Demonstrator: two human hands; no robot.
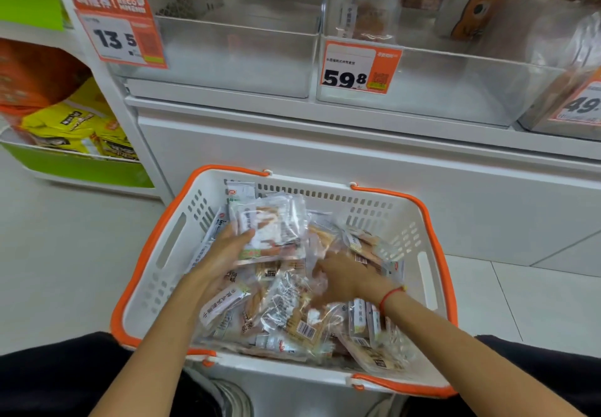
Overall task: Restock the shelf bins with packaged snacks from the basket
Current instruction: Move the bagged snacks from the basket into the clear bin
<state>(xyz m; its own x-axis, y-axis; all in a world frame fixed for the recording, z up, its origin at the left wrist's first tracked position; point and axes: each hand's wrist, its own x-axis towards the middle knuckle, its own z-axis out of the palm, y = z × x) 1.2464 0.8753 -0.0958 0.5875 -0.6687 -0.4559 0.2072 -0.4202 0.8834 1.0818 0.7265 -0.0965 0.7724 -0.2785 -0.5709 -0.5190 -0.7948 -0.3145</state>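
Light, slippery clear-plastic snack packets [276, 303] fill a white orange-rimmed basket [169, 238]; several are held by the left hand [224, 254], the right hand's [344, 278] grip is blurred; best pinched at sealed edges.

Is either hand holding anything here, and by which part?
The left hand grips a small stack of snack packets by its lower left edge. The right hand digs among packets in the basket; any hold is blurred, cannot tell.

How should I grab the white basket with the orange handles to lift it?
Take the basket by its two orange handles, coming from above at the long sides. They lie folded down along the rim, and snack packets fill the middle, so there is nowhere else to hold.
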